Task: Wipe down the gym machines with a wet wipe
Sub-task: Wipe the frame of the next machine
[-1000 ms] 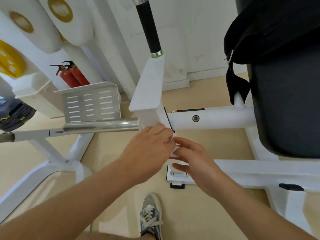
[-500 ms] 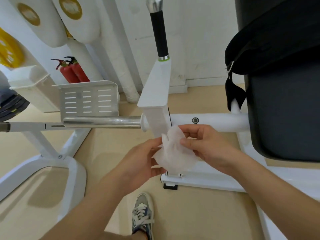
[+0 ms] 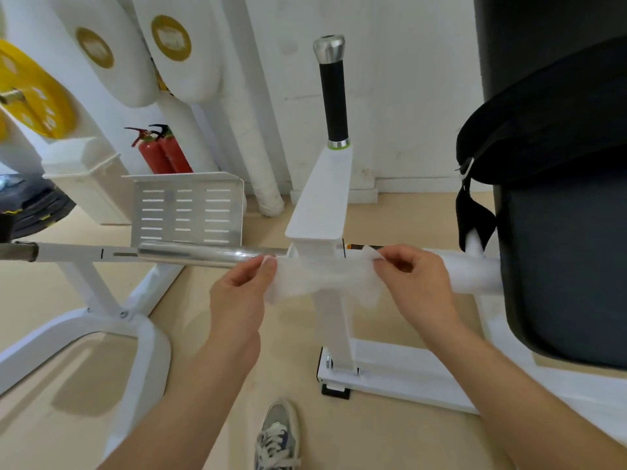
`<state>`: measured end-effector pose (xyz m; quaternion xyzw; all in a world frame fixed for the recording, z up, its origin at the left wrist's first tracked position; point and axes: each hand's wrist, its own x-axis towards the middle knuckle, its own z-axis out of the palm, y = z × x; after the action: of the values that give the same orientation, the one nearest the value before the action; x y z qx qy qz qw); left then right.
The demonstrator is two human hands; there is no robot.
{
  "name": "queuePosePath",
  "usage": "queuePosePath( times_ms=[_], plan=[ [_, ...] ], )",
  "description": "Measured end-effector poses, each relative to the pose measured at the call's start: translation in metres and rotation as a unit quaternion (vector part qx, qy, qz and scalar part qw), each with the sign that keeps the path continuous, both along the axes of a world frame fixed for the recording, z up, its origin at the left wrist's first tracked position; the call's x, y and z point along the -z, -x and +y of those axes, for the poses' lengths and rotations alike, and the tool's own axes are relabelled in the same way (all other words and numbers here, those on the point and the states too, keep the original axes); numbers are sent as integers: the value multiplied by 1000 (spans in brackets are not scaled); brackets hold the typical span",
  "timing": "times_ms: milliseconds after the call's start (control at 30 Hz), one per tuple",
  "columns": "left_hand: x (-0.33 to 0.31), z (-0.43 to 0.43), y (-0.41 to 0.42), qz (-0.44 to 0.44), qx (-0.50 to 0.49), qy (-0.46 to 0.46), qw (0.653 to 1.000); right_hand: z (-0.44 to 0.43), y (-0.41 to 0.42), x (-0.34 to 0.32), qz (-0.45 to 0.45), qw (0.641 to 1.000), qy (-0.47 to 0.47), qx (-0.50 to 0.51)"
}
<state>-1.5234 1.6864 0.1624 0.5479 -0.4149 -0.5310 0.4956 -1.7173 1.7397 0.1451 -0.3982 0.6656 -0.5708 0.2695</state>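
Hands hold the wet wipe (image 3: 325,281) spread between them: the left hand (image 3: 241,293) pinches its left edge between thumb and fingertips, and the right hand (image 3: 417,283) pinches its upper right corner. The wipe's long axis runs side to side, level with the chrome bar (image 3: 203,254) and directly in front of the white square post (image 3: 330,320). Both hands are about equally near the post. Thin, translucent and crumpled, with a limp lower edge, the wipe probably hangs just clear of the smooth painted metal, though contact cannot be told.
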Motion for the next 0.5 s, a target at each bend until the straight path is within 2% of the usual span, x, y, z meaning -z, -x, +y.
queuePosePath(
  times_ms=[67,167,233,267,367,433,500],
  plan=[
    [0,-9,12,15,-22,23,999,-13,-3,3,-28,999,8,35],
    [0,-12,36,49,-30,48,997,-25,-14,1,-126,990,34,53],
    [2,-13,46,56,-62,53,995,-29,-27,-2,-205,975,63,51],
    [3,-13,48,52,-82,56,994,-30,-34,-3,-217,972,80,49],
    [6,-2,47,26,-81,94,992,-20,-57,6,-117,985,128,-11],
    [10,10,48,8,-19,125,992,-12,-72,19,-21,987,136,-87],
    [15,21,52,-9,33,140,990,-11,-80,35,34,986,118,-112]
  ],
)
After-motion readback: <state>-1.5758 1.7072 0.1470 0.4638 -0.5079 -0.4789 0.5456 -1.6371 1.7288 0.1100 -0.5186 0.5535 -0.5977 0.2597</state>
